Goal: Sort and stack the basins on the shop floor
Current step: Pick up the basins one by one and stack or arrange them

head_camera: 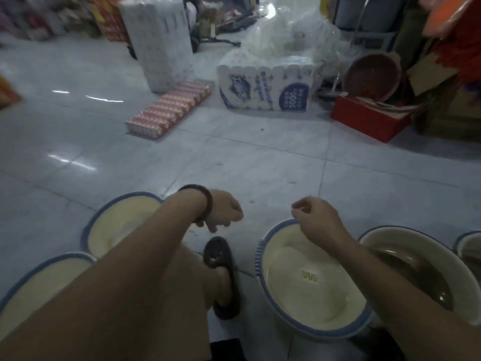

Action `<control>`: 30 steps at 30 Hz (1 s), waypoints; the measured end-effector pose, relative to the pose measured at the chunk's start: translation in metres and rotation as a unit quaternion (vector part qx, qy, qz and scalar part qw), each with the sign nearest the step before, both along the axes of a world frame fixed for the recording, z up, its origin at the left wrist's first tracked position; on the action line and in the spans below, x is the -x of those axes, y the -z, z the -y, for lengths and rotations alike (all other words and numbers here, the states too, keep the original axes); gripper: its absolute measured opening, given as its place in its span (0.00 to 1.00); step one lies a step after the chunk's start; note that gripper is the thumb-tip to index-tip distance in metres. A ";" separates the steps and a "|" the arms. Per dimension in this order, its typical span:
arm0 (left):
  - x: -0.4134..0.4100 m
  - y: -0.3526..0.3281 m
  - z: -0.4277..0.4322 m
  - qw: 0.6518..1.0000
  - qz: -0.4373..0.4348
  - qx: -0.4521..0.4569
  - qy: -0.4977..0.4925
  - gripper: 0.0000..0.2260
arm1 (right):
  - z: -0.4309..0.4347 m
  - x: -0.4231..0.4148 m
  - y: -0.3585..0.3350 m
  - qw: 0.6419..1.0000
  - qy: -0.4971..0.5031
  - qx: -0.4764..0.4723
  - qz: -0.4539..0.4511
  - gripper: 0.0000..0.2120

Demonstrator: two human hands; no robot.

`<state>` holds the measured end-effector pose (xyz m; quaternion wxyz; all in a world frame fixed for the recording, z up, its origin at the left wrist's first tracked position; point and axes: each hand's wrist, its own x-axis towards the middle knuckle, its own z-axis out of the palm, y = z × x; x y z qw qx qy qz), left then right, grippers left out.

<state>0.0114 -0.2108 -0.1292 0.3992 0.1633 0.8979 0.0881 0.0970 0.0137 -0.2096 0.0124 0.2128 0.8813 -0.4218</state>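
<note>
A cream basin with a blue rim (312, 290) sits on the floor at lower right; ribbed edges at its left side suggest a stack. My right hand (318, 220) hovers at its far rim with loosely curled fingers and the thumb at the rim; no grip shows. My left hand (223, 211), a dark bracelet on its wrist, hangs over bare floor with loosely curled fingers and holds nothing. Two more cream basins lie to the left, one behind my forearm (117, 225) and one at the bottom corner (39, 290). A brown-lined basin (421, 272) and another basin's edge (468, 247) lie to the right.
My foot in a dark sandal (221, 259) stands between the basins. Ahead on the tiled floor (260, 162) lie a red-and-white carton row (169, 113), a tissue-roll pack (265, 84), a tall wrapped bundle (161, 43), a red box (369, 118) and a brown basket (372, 74).
</note>
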 end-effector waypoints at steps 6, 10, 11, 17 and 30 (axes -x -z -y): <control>0.005 -0.031 0.166 0.959 -0.150 -0.075 -0.229 0.11 | 0.140 0.053 -0.099 0.981 -0.185 0.026 -0.061 0.07; -0.002 0.010 0.248 0.930 -0.125 -0.051 -0.341 0.10 | 0.239 0.075 -0.137 0.946 -0.316 -0.058 -0.045 0.13; -0.004 0.026 0.261 0.926 -0.112 -0.048 -0.357 0.10 | 0.262 0.078 -0.138 0.935 -0.344 -0.081 -0.027 0.15; -0.005 0.124 0.302 0.851 -0.039 -0.088 -0.516 0.08 | 0.342 0.086 -0.057 0.903 -0.397 -0.145 0.080 0.11; 0.025 0.292 0.316 0.521 0.114 -0.276 -0.800 0.27 | 0.335 0.098 0.078 0.847 -0.460 -0.137 0.228 0.16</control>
